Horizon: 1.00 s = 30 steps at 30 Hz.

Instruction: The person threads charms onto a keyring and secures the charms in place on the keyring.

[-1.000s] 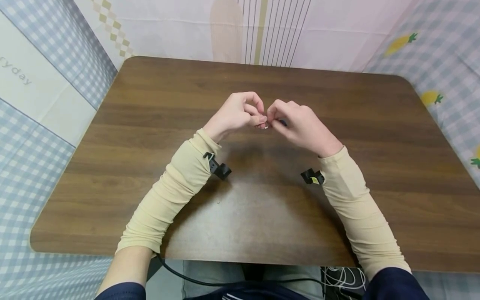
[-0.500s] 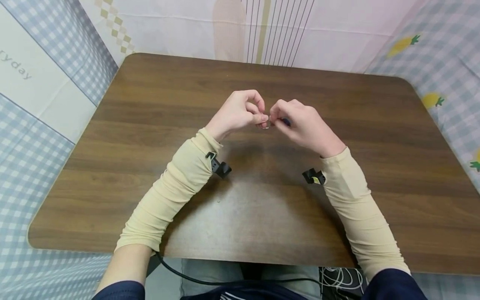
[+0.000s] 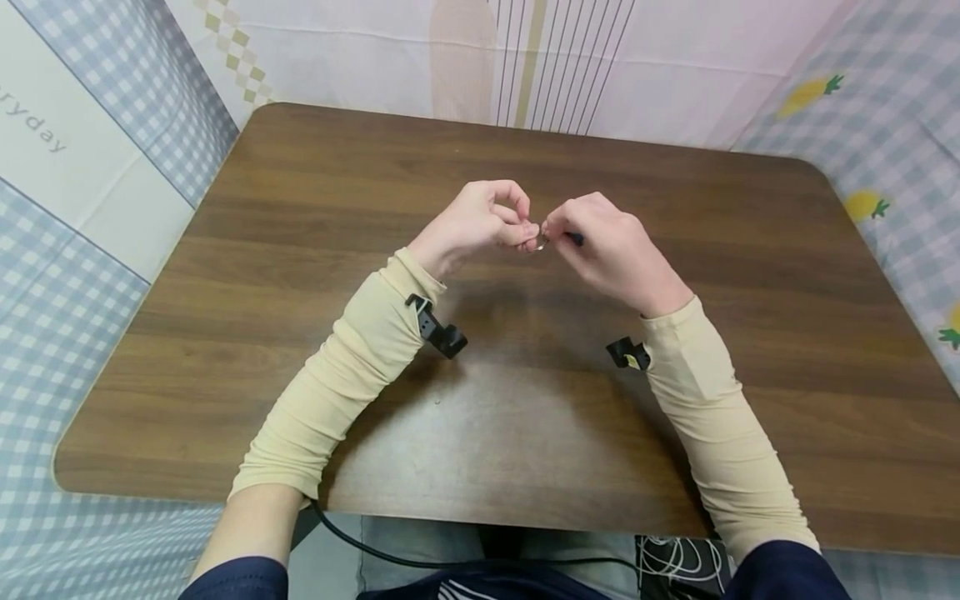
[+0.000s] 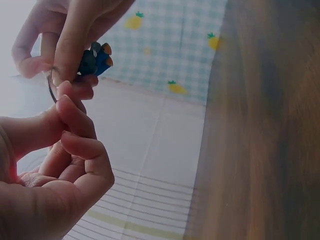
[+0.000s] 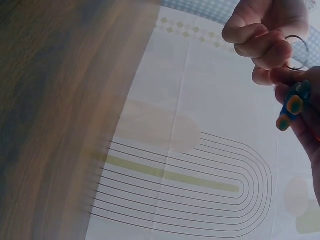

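Observation:
Above the middle of the table, my left hand (image 3: 480, 221) pinches a thin metal key ring (image 5: 307, 49) between thumb and fingertips. The ring's curved edge also shows in the left wrist view. Close against it on the right, my right hand (image 3: 611, 250) has its fingertips at the ring and holds a small blue keychain figure (image 4: 96, 61) with orange-and-green feet. In the head view only a dark blue bit of the figure shows beneath the right fingers. Fingers hide how the ring and figure join.
The brown wooden table (image 3: 337, 208) lies under both hands. A patterned white cloth (image 3: 360, 58) hangs behind it, with blue checked cloth (image 3: 900, 108) at the sides. Beyond the front edge are a black cable (image 3: 390, 558) and white cords (image 3: 678, 557).
The pinched fingertips have shifted slightly to the right and up. The right hand has turned a little, and more of the ring shows between the hands.

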Tool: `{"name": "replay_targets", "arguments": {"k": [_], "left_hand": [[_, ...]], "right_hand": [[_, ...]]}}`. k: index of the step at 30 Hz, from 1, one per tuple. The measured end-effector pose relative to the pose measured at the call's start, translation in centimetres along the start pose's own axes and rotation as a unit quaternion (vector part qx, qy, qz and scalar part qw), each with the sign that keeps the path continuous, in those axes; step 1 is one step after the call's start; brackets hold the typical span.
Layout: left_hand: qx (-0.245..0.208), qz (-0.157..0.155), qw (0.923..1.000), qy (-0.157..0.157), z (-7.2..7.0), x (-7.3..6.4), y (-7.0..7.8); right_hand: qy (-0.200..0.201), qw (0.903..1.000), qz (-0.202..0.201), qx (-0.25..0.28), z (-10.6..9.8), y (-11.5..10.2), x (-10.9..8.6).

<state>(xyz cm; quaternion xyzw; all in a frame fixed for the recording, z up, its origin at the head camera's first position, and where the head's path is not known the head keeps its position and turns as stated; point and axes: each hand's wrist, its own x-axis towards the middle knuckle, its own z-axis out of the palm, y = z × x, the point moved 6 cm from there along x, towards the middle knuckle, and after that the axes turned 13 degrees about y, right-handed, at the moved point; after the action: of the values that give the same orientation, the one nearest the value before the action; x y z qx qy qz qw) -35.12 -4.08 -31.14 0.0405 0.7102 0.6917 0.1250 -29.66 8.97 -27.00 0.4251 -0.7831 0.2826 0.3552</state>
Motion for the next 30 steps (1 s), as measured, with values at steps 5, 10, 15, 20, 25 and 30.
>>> {"name": "replay_targets", "arguments": {"k": [5,10,15,20,25,30], "left_hand": [[-0.028,0.003,0.9996,0.008,0.0,-0.1,0.3],[-0.016,0.035,0.9989,0.026,0.0,-0.5,1.2],[0.007,0.053,0.9979,0.037,0.2,-1.0,1.8],[0.038,0.058,0.9966,0.045,0.1,-1.1,1.8],[0.071,0.068,0.9941,0.047,-0.1,-1.1,1.7],[0.078,0.068,0.9936,0.045,-0.1,-1.1,1.7]], "right_hand": [[0.031,0.9994,-0.015,0.009,-0.4,-0.3,0.3],[0.050,0.9978,-0.038,0.020,-0.5,-0.7,0.5],[0.022,0.9969,-0.075,0.002,0.1,-0.9,0.3],[0.029,0.9987,-0.040,0.012,-0.2,-0.3,0.1],[0.054,0.9980,-0.026,0.021,-0.6,-0.3,0.0],[0.055,0.9977,-0.029,0.027,-0.4,-0.6,0.2]]}}
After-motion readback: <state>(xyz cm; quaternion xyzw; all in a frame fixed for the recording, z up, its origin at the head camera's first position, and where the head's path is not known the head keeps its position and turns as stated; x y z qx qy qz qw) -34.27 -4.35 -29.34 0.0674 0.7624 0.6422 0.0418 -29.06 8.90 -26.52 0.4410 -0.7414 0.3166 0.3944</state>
